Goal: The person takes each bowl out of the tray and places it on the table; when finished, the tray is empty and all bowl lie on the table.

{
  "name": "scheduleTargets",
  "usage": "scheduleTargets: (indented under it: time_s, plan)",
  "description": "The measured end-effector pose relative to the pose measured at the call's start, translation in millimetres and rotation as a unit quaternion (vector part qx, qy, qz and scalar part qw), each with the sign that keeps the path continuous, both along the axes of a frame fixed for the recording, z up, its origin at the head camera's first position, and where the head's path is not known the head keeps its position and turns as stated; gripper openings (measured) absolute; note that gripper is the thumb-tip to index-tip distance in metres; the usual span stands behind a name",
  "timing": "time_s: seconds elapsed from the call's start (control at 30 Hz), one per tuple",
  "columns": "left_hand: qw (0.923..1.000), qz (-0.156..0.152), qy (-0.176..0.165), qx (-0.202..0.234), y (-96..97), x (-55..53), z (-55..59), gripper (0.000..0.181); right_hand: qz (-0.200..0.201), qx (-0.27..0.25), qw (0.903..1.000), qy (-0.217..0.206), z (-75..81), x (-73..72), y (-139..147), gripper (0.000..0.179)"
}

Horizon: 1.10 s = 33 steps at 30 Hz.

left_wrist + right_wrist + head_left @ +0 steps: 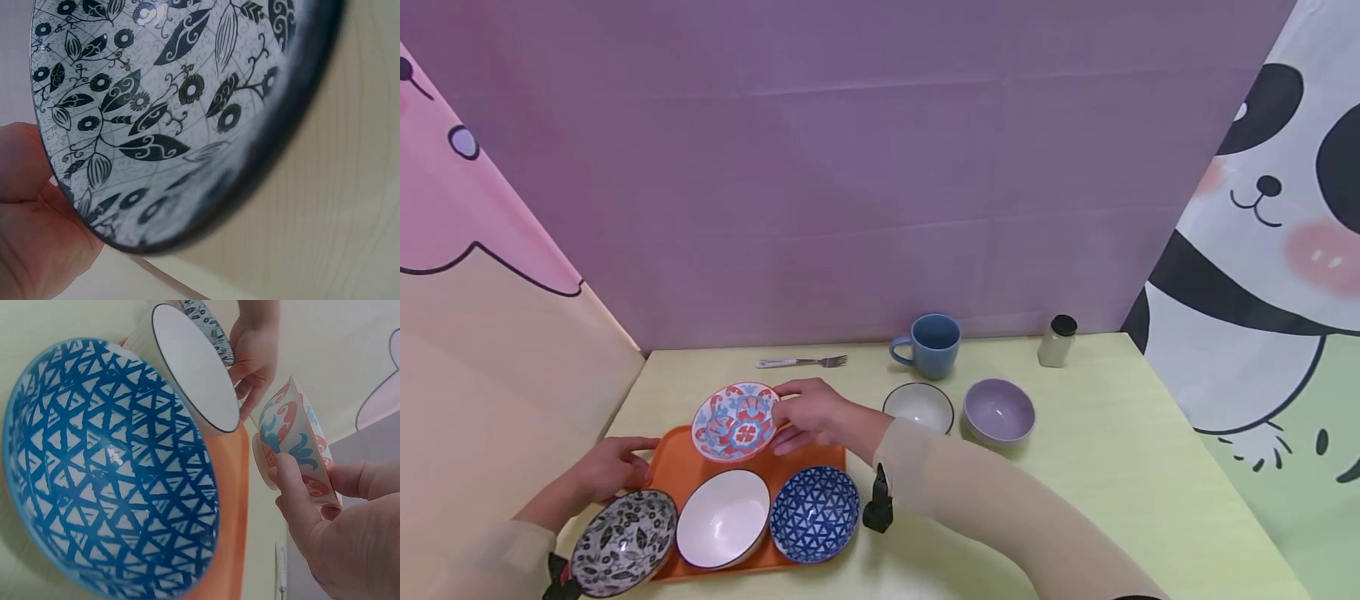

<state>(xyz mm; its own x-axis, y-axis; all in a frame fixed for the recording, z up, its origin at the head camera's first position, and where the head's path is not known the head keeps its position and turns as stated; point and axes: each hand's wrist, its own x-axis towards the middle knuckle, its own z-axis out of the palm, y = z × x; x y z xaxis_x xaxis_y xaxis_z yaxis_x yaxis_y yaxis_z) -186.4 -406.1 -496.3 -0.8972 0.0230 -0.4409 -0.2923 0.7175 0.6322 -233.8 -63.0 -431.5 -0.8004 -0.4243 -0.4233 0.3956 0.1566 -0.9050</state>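
My right hand (pixel 811 410) pinches a small bowl with a red and blue pattern (pixel 735 422) at its right side. In the right wrist view this bowl is tipped, its outside facing the fingers and thumb. It overlaps the back of an orange tray (pixel 831 456). At the tray's back left corner is my left hand (pixel 613 468), index finger stretched out to the edge. Beside that hand leans a black-and-white floral bowl (pixel 625 542). Along the tray's front stand a white bowl with a dark rim (pixel 724 518) and a blue triangle-patterned bowl (pixel 112 469).
Right of the tray stand a white dark-rimmed bowl (pixel 919 407), partly behind my right forearm, and a purple bowl (pixel 999 411). Along the back are a fork (pixel 801 362), a blue mug (pixel 934 346) and a black-lidded jar (pixel 1057 342). A purple wall (pixel 880 183) rises behind the table.
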Motion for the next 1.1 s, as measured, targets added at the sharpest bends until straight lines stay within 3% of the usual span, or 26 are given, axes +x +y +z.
scheduleTargets:
  time_s: [0.57, 0.73, 0.93, 1.1]
  plan:
    - [0.9999, 0.007, -0.008, 0.012, -3.3, 3.5, -7.9, 0.062, 0.021, -0.017, 0.9996, -0.01, 15.8, -8.4, 66.4, 0.05]
    - [1.0, 0.001, 0.001, 0.009, -5.2, 2.4, -5.8, 0.062, 0.011, -0.04, 0.999, -0.019, 21.9, -7.4, 91.7, 0.049]
    - [0.9998, -0.007, 0.005, 0.018, -3.9, 3.8, -1.1, 0.061, 0.013, -0.052, 0.9986, 0.004, 33.7, -5.0, 123.4, 0.047]
    - [0.9996, -0.016, 0.01, 0.022, -4.8, 4.6, 2.1, 0.062, -0.009, -0.053, 0.9986, 0.003, 43.4, -4.9, 148.3, 0.048]
